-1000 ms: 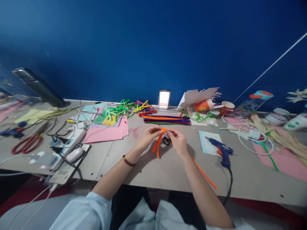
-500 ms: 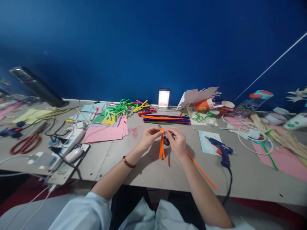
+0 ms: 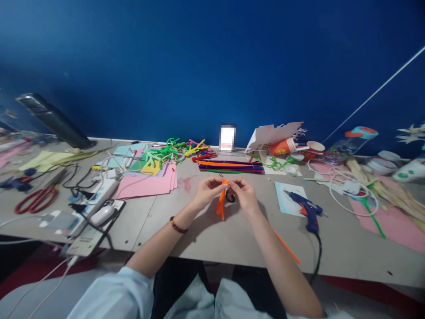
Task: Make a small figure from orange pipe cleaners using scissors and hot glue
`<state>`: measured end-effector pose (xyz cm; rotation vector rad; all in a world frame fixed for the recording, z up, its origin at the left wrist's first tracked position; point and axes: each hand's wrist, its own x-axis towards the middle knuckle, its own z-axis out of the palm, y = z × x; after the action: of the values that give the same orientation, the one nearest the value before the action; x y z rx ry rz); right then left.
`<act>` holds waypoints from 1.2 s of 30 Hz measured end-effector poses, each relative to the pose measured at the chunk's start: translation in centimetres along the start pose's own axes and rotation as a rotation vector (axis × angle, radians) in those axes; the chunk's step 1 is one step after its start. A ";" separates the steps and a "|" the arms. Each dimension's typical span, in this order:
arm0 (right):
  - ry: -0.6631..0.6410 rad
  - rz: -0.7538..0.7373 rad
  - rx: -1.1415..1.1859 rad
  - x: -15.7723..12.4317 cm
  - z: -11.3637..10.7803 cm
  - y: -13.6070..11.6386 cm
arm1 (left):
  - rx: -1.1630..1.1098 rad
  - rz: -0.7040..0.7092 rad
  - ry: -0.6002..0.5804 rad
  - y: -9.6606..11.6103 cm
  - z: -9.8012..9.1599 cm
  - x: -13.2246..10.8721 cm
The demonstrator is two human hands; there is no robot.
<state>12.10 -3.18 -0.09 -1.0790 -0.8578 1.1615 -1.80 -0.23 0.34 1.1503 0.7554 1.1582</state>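
Over the middle of the table, my left hand point(image 3: 210, 191) and my right hand point(image 3: 244, 194) pinch a bunch of orange pipe cleaners point(image 3: 221, 205) between their fingertips. The bunch is gathered at the top, and its loose ends hang down between the hands. Part of a pair of scissors with dark handles point(image 3: 230, 196) shows on the table just behind the fingers. Another orange pipe cleaner point(image 3: 287, 248) lies by my right forearm, which hides part of it. A bundle of purple, orange and green pipe cleaners point(image 3: 232, 167) rests beyond my hands.
A blue glue gun point(image 3: 310, 210) lies at the right, its cord over the table edge. Pink paper sheets point(image 3: 146, 184) and a power strip point(image 3: 94, 201) with cables are at the left. A phone point(image 3: 227, 137) stands against the wall. Red-handled scissors point(image 3: 37, 199) lie far left.
The hanging orange ends have swung slightly left and up. My right fingers have shifted a little at the top of the bunch, and more of the dark scissor handle shows.
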 end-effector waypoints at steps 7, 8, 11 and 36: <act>0.018 0.056 0.150 -0.2 0.3 -0.1 | 0.014 -0.041 -0.013 0.3 0.1 -0.1; 0.022 0.050 0.164 -0.2 0.3 0.0 | 0.015 -0.048 -0.008 0.3 0.1 -0.1; 0.016 0.053 0.197 -0.2 0.4 0.2 | 0.011 -0.050 0.006 0.4 0.2 -0.1; -0.121 0.008 0.124 -0.3 0.1 -0.2 | -0.238 -0.167 -0.082 0.2 0.0 0.2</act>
<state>11.97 -3.44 0.18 -0.9192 -0.8642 1.2800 -1.86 -0.08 0.54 0.9121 0.6205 1.0243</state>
